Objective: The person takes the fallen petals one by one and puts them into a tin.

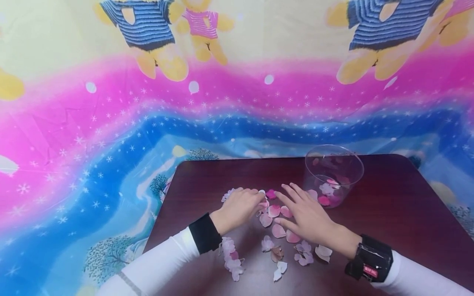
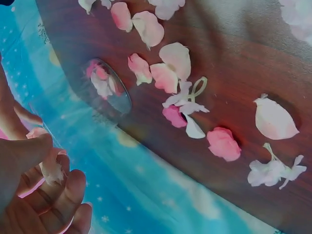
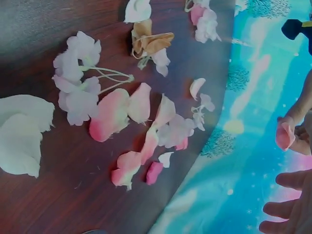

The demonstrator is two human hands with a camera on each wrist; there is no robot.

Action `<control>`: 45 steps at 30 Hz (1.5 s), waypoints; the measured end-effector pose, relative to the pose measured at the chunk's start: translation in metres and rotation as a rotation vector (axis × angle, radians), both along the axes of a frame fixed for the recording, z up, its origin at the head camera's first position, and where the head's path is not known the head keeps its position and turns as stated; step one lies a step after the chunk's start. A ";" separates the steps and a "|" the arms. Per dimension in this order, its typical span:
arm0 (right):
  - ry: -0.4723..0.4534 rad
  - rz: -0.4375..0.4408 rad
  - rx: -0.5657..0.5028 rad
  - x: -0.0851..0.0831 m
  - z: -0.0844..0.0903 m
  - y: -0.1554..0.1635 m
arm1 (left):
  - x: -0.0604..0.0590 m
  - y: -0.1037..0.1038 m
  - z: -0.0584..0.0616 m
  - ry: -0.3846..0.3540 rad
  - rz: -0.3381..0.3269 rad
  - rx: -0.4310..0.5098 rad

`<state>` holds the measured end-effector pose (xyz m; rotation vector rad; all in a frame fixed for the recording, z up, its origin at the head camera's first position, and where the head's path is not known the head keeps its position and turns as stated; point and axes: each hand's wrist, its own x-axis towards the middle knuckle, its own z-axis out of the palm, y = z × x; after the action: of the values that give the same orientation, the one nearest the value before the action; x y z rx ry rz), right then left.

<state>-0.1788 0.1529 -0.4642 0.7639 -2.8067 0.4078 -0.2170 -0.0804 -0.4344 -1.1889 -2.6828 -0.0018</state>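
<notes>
**A:** Your left hand sits curled over the petals at the middle of the dark table. What's in it?

**B:** The left wrist view shows your fingers folded round a few pale pink petals held in the palm, so that hand is grasping. Your right hand lies flat with its fingers straight, fingertips resting on the loose petals, gripping nothing.

**A:** And where do the loose ones lie from you?

**B:** The nearest cluster sits right between your two hands, at about 3 o'clock from the left hand and 9 o'clock from the right. More trail back toward you at 6 o'clock, among them a whitish blossom sprig by your left sleeve. The clear plastic cup, already holding some pink petals, stands at roughly 1 o'clock from your right hand, just beside its fingertips. That hand is plainly the nearer one to it, and the left would have to cross over the petals to reach it.

**A:** Any writing?

**B:** Only a small red label on the black wrist strap of your right arm, too small to read. The cloth behind the table shows cartoon bears, no words.
</notes>
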 end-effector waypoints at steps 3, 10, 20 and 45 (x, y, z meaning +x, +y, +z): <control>0.022 0.006 -0.015 0.000 0.003 -0.004 | 0.002 0.003 0.001 0.017 -0.026 0.003; 0.159 0.065 -0.091 -0.001 0.002 -0.019 | 0.007 0.010 -0.004 0.085 -0.088 0.035; 0.204 0.038 -0.157 0.001 -0.001 -0.026 | 0.015 0.015 -0.009 0.094 -0.087 0.019; 0.167 0.007 -0.132 0.001 -0.007 -0.020 | 0.012 -0.005 -0.029 -0.217 0.088 -0.058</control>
<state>-0.1773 0.1330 -0.4709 0.7430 -2.5943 0.5009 -0.2049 -0.0856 -0.4637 -1.1461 -2.9406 -0.0428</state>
